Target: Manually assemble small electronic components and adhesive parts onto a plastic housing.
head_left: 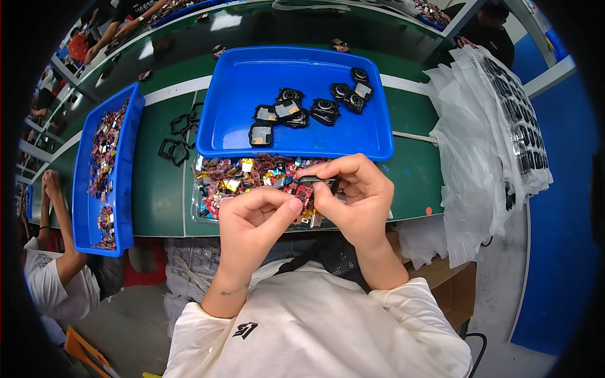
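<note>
My right hand [359,198] grips a small black watch-case part [313,179] between thumb and fingers. Beside it, the thumb and forefinger of my left hand [252,223] pinch a small red flex circuit [303,193], close against the black part; whether the two are joined I cannot tell. Just beneath both hands lies a heap of red, yellow and silver circuit pieces [252,169], partly hidden by my fingers. Beyond it stands a blue tray [233,94] with several black watch-case parts [324,110], some showing round backs, others pale grey squares.
Several thin black frames [173,150] lie left of the tray on the green table [154,201]. A long blue bin [83,189] of circuit pieces stands farther left. Stacked plastic trays with wrapping [469,151] rise at right. A co-worker's clasped hands [51,184] show at far left.
</note>
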`<state>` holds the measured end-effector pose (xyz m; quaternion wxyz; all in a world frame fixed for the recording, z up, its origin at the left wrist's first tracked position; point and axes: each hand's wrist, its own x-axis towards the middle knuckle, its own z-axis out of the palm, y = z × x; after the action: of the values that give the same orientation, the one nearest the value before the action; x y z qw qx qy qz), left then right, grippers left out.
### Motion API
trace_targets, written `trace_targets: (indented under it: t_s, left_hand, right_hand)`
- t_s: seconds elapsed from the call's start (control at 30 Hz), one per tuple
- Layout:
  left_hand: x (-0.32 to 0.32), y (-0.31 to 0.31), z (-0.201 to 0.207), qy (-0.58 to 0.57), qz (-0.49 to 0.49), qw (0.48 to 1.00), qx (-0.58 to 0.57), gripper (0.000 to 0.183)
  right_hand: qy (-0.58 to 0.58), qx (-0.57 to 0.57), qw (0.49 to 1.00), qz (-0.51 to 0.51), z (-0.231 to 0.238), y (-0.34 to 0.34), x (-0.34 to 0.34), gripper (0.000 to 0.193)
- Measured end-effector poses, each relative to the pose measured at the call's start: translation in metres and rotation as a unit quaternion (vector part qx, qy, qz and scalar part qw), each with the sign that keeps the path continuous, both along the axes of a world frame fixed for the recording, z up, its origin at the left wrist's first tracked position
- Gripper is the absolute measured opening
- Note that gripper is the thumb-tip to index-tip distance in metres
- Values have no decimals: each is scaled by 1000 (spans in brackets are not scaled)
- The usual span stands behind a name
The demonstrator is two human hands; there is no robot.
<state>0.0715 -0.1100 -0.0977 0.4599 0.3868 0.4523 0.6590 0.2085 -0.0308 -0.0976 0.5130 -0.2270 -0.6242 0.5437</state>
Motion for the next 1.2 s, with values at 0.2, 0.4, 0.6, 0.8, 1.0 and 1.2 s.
trace_targets:
  t_s: [0.2, 0.4, 0.6, 0.8, 1.0, 1.2]
  left_hand:
    - [5, -1, 2, -44, 33, 998, -22, 4]
    - [12, 2, -8, 38, 126, 991, 31, 16]
    - [9, 6, -10, 136, 107, 984, 37, 11]
    - [-16, -2, -5, 156, -123, 980, 13, 8]
    - [-17, 1, 0, 137, -202, 970, 6, 9]
    - [-16, 1, 2, 72, -138, 988, -8, 17]
  right_hand:
    - [-28, -7, 1000, 9, 2, -6, 2, 17]
    - [0, -58, 998, 16, 5, -7, 1, 19]
    - [-91, 49, 994, 21, 3, 0, 13, 22]
    - [-150, 336, 917, 151, 27, 15, 36, 26]
    - [-107, 251, 925, 265, 21, 23, 39, 17]
    - [-121, 253, 918, 279, 29, 39, 33, 12]
